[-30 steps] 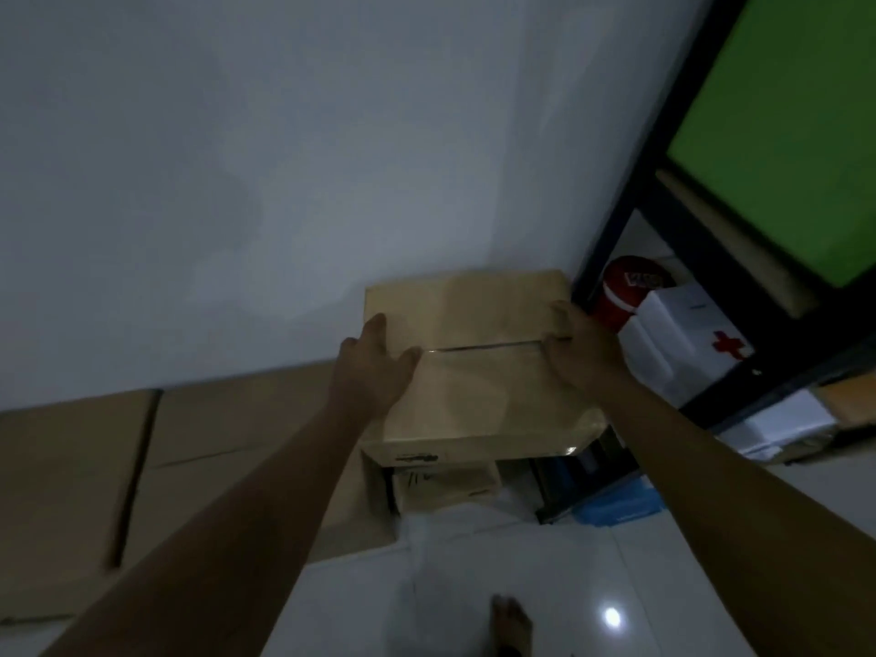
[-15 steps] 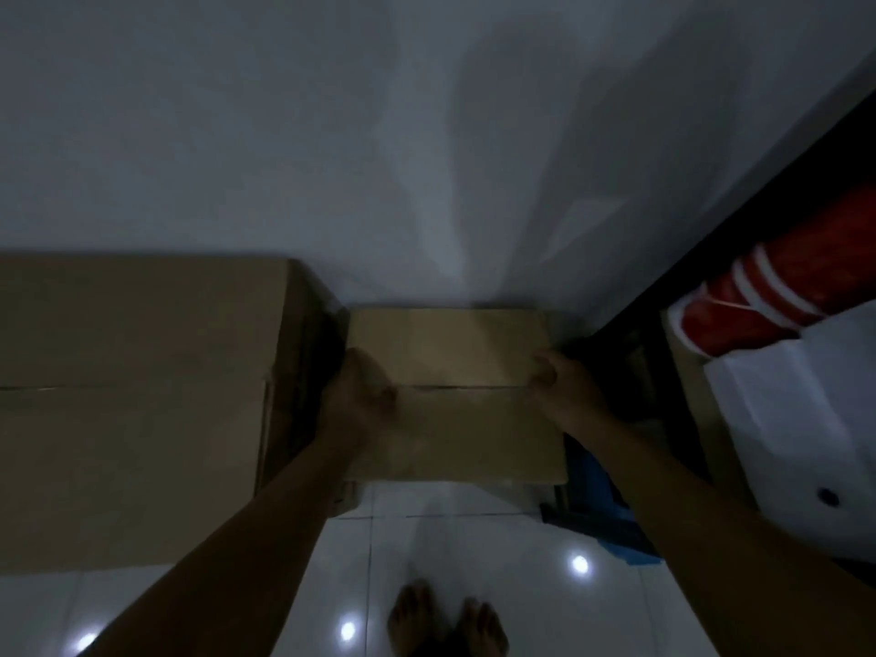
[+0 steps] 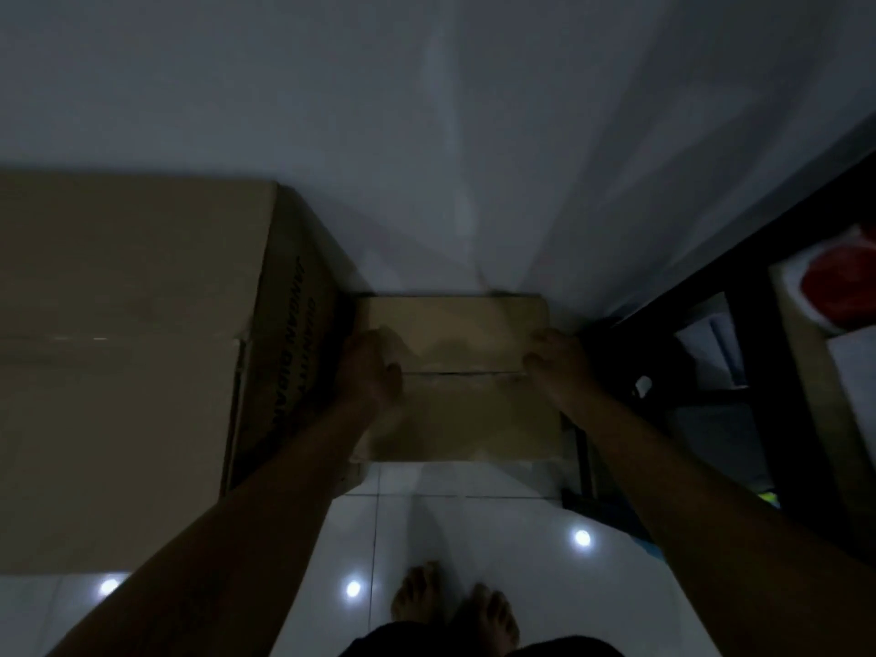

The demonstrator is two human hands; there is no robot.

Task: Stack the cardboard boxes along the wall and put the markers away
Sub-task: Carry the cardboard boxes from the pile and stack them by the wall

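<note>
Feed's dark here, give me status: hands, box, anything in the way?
Left hand and right hand grip the small box by its sides. Box sits at the wall, between big box and black shelf. Tight fit, nothing blocking.

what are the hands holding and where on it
The small cardboard box, gripped by its two side edges: left hand on the left, right hand on the right.

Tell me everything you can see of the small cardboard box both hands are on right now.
The small cardboard box is plain brown cardboard, closed, its two top flaps meeting at a seam across the middle. It sits level and low at the foot of the white wall, between the taller large box and the dark shelf frame. The left hand grips its left edge and the right hand its right edge. What it rests on is hidden.
</note>
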